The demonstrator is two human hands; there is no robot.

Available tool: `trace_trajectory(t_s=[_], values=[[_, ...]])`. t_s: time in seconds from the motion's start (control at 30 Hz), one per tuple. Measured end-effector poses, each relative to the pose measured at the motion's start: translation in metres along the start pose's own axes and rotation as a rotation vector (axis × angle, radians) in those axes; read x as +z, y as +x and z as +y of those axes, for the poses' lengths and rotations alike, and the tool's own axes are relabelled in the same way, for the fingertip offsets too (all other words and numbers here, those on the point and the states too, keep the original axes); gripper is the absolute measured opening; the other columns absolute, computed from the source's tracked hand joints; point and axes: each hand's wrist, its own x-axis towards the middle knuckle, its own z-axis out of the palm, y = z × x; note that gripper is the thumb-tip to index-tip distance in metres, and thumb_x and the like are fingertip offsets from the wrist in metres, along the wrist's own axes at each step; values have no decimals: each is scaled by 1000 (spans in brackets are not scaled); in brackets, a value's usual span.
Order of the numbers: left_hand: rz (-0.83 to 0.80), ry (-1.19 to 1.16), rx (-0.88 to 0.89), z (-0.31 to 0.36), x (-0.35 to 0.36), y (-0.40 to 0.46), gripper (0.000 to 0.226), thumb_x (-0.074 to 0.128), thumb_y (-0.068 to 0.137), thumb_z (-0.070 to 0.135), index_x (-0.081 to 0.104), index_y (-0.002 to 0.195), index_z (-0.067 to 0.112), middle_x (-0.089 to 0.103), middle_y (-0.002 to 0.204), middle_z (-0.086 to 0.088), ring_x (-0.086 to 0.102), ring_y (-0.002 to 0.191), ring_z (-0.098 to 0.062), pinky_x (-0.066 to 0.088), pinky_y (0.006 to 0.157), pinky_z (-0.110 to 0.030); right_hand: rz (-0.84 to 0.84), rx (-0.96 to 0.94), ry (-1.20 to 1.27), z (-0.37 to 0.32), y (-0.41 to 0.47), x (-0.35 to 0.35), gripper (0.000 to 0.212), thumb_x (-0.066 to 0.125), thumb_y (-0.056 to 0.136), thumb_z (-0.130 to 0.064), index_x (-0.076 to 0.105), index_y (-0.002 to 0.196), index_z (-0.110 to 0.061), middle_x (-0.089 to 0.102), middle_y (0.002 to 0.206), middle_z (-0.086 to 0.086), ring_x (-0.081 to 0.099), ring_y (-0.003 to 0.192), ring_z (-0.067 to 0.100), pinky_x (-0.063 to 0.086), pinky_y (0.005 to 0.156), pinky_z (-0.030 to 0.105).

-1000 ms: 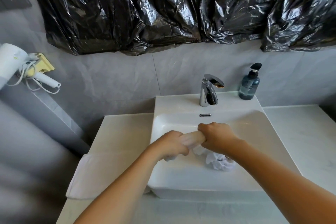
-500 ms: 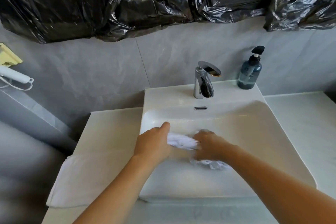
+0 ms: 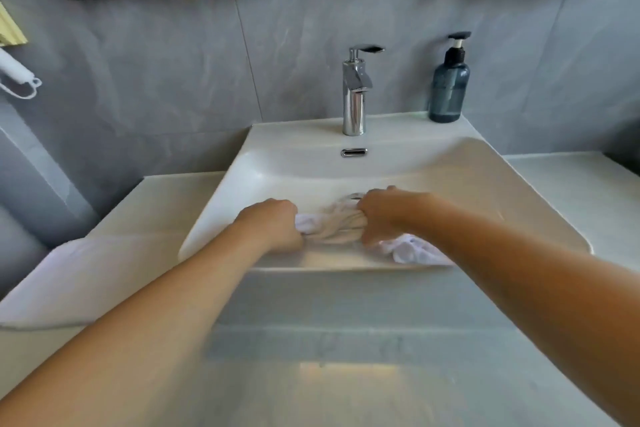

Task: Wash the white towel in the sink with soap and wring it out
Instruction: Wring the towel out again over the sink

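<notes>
Gripping a twisted white towel (image 3: 334,227) low in the sink (image 3: 540,218), the left hand (image 3: 273,227) and right hand (image 3: 384,215) each curl their fingers round one end, a loose tail lying by the near rim. Bare basin lies open on both sides. One folded towel (image 3: 79,284) rests on the left counter; behind stand one faucet (image 3: 355,94) and one soap bottle (image 3: 449,87). Since a second ago, the hands have dropped lower and the view has moved closer.
</notes>
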Motion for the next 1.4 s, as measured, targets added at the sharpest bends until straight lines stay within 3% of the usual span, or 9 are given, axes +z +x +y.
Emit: trace_trajectory(t_s=[0.1,0.33,0.53,0.7,0.8,0.9,1.07,1.17,1.4], values=[[72,-90,58,30,4,-28,19,59,82,33,44,79,22,56,92,-2,53,80,-23,37,61,-29,-12,151,-125,27,-39,2,21,67,73,-33,65,86,-17,65,87,3,60,77,24,50,71,29],[195,-186,98,54,-20,-63,26,53,87,20,37,107,21,50,92,-4,48,73,-22,33,57,-31,173,253,-394,30,-84,0,36,51,88,-40,61,118,-23,56,126,3,50,121,28,31,105,46],[556,13,296,10,-41,-40,36,53,80,-1,43,112,13,50,116,-6,46,109,-29,48,84,-45,-85,-36,339,1,-42,-30,105,77,69,-58,18,153,-37,39,151,-14,46,131,16,35,110,35],[908,225,508,-29,-41,-11,43,68,67,-5,52,106,6,57,105,-9,56,92,-30,52,67,-40,-74,-273,689,-31,16,-40,39,79,73,-32,61,107,-25,66,99,-12,63,97,4,46,74,14],[1093,361,630,-44,-36,7,41,51,70,1,48,110,7,63,104,-13,61,85,-31,42,71,-29,-301,-411,939,-41,41,-29,45,67,73,-15,58,116,-4,71,116,10,67,107,25,52,87,32],[1137,499,649,-60,-33,24,42,40,73,2,49,114,4,64,109,-14,62,88,-31,38,80,-31,-435,-457,1028,-47,52,-24,26,64,73,-12,59,94,2,70,89,19,67,72,28,56,74,38],[672,407,415,-53,-31,26,28,63,75,5,60,102,12,59,103,-6,56,96,-27,37,65,-28,-24,-291,612,-58,62,-22,27,75,78,-26,53,76,-11,54,55,3,49,46,20,42,51,25],[228,59,134,-34,-26,27,8,52,84,10,54,89,16,62,89,-3,59,77,-26,37,54,-27,284,-225,199,-61,61,-21,22,68,81,-36,61,88,-17,66,77,1,66,77,24,42,56,26],[-360,-851,-173,-33,-34,27,19,62,89,9,53,106,4,59,76,-12,61,53,-23,33,36,-17,417,-279,-27,-57,51,-19,17,57,88,-30,51,102,-24,49,80,-4,54,77,23,35,54,28]])
